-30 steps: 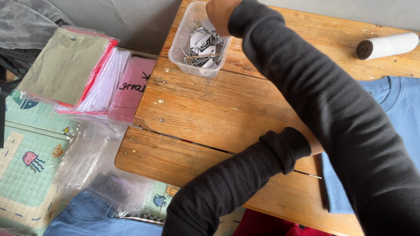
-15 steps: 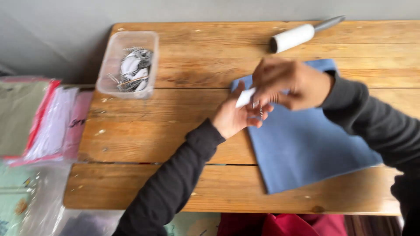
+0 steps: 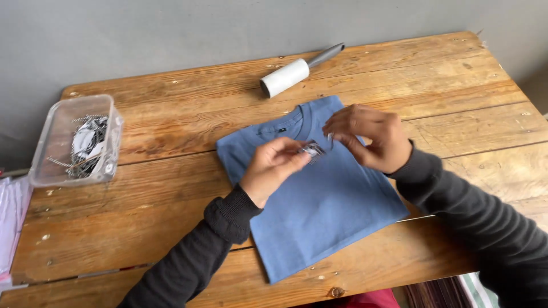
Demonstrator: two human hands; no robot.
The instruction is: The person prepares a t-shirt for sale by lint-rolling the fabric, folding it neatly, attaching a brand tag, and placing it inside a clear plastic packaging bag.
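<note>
Pinching a small tag on a ball chain (image 3: pixel 312 150) over the folded blue T-shirt (image 3: pixel 319 199), the left hand (image 3: pixel 273 168) closes around it; right-hand fingers (image 3: pixel 348 137) grip its chain end, likely steadying it. Beyond the shirt lies a lint roller (image 3: pixel 288 76); far left, a clear tub of tags (image 3: pixel 77 142) on the bench (image 3: pixel 171 188).

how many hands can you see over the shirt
2: the left hand over the folded blue t-shirt pinching a small tag, and the right hand just beyond it near the collar. No other hands show.
</note>
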